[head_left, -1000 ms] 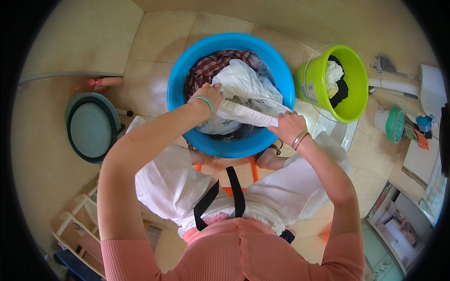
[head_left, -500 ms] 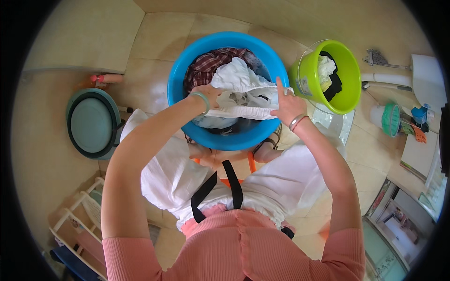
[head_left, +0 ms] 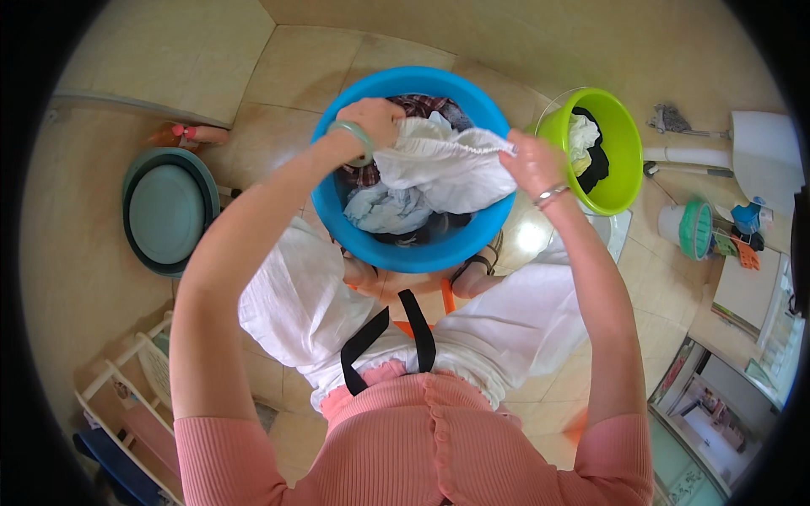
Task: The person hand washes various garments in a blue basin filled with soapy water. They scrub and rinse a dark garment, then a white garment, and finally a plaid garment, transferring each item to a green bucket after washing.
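Observation:
A white garment (head_left: 456, 173) with a gathered elastic edge is stretched between my hands over the blue basin (head_left: 422, 258). My left hand (head_left: 371, 122) grips one end of that edge above the basin's far left side. At the other end, my right hand (head_left: 535, 162), somewhat blurred, pinches the edge beyond the basin's right rim. The garment hangs down into the basin and hides part of what lies there. Around it show a dark red plaid cloth (head_left: 422, 104), a wet pale cloth (head_left: 384, 209) and something dark in water (head_left: 434, 229).
A lime green bucket (head_left: 623, 143) with white and black clothes stands to the right, close to my right hand. Nested grey-green basins (head_left: 164, 219) and a pink bottle (head_left: 207, 133) are at the left. A white rack (head_left: 118, 396) stands lower left.
Both hands have shifted the garment's elastic edge; my left hand moved up and away. The edge, which gaped open before, is now drawn together, and the fabric hangs below it.

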A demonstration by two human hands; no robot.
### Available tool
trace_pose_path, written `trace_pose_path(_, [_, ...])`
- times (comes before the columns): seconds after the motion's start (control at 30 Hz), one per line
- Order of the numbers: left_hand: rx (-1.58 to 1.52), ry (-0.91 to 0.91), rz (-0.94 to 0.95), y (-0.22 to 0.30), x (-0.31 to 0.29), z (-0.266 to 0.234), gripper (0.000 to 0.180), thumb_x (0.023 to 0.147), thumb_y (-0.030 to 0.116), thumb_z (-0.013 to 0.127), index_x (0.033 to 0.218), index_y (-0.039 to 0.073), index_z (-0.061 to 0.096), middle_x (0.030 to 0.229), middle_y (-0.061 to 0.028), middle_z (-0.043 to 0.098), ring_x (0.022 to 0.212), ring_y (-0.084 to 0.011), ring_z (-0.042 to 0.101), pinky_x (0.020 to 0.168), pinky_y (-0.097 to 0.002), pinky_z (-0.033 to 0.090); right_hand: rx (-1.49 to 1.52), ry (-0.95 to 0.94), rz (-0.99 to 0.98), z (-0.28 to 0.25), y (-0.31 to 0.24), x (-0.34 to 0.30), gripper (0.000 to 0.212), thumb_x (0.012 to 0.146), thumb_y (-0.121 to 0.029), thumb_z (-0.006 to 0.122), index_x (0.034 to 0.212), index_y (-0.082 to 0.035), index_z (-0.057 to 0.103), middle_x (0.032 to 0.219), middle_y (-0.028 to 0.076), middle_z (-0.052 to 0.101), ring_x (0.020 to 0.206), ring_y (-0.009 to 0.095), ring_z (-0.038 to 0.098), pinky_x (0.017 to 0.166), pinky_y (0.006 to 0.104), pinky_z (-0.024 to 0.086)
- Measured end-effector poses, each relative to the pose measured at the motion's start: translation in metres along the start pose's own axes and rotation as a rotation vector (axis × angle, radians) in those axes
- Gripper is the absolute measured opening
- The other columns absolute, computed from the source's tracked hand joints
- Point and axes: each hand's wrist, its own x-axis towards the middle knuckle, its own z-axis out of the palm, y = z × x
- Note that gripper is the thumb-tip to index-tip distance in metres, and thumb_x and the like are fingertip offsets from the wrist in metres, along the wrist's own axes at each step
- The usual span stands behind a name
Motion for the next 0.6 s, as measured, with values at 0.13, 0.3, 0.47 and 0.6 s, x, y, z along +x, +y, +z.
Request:
trace_pose_path(0.13, [-0.169,0.031,0.188,0.021,-0.036,-0.054,0.043,0.078,0.034,0.070,0.109,0.006,0.064,0.120,-0.0160,0.056,0.096,-0.0302,0.061,0.088,-0.0387,0.048,1.063,0.146,0.127,-0.064,0.000,-0.018,0.012,0.084,-0.009,0.073,0.091,-0.005,0.064,0.074,-0.003,0.061,0.061,0.002,0.052,0.048,0.0183,0.035])
trace_pose_path(0.3, [0.181,0.463,0.264,0.034,-0.050,-0.049,0.041,0.076,0.029,0.070,0.107,0.004,0.061,0.105,-0.0156,0.062,0.093,-0.0372,0.062,0.084,-0.0430,0.050,1.710,0.273,0.194,-0.085,-0.017,-0.015,0.015,0.085,-0.005,0.069,0.097,-0.004,0.061,0.087,0.000,0.064,0.073,0.006,0.058,0.062,0.0200,0.044])
trace_pose_path(0.47, [-0.389,0.714,0.265,0.057,-0.053,-0.078,0.032,0.080,0.017,0.067,0.106,0.000,0.058,0.069,-0.0085,0.064,0.062,-0.0229,0.065,0.057,-0.0353,0.053,1.969,0.396,0.105,-0.105,-0.026,-0.006,0.025,0.090,-0.005,0.060,0.114,-0.003,0.056,0.104,0.006,0.064,0.098,0.015,0.062,0.089,0.0312,0.050])
trace_pose_path(0.6, [-0.887,0.664,0.313,0.085,-0.045,-0.087,0.025,0.085,0.010,0.062,0.105,0.001,0.053,0.072,-0.0052,0.058,0.061,-0.0111,0.056,0.053,-0.0284,0.049,1.501,0.191,0.134,-0.088,-0.005,0.015,0.030,0.095,-0.015,0.057,0.121,-0.001,0.054,0.112,0.007,0.062,0.097,0.016,0.059,0.087,0.0309,0.046])
